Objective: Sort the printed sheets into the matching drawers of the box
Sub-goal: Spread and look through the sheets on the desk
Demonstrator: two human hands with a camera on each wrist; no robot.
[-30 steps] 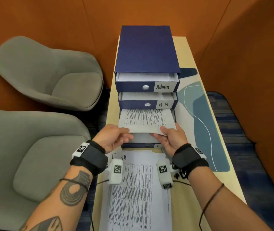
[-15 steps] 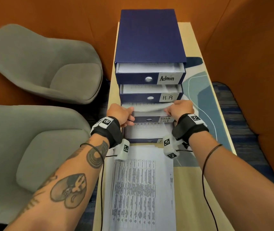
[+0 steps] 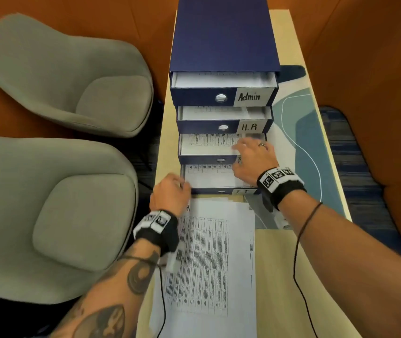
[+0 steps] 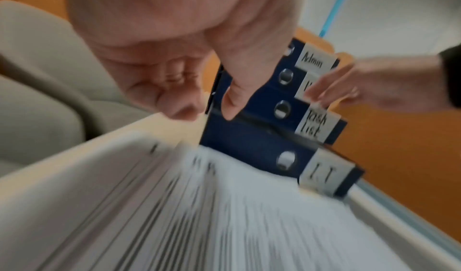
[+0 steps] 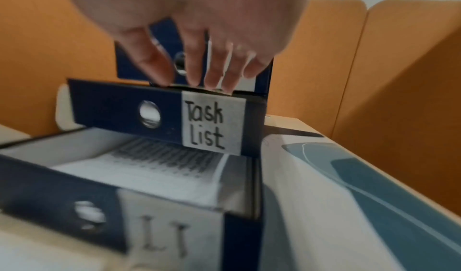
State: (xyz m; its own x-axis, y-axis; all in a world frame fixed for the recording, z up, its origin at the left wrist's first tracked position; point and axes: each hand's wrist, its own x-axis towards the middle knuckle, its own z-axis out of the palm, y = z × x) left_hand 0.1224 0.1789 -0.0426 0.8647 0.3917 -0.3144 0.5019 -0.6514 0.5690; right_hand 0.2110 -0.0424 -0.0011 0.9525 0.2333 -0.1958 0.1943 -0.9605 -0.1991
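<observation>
Orange booth walls close round a narrow desk where a blue drawer box is being filled.

A printed sheet lies in the Task List drawer, third down, and the right hand reaches over that drawer's front edge with straight fingers touching down inside, holding nothing. The left hand hovers loosely curled and empty at the left corner of the I.T drawer, bottom of the box. Admin drawer and H.R drawer above stand partly open with paper inside. I judge this sheet's filing nearly finished; next comes picking the top sheet off the stack at the desk's near edge and reading its heading. Grey chairs sit left of the desk.
</observation>
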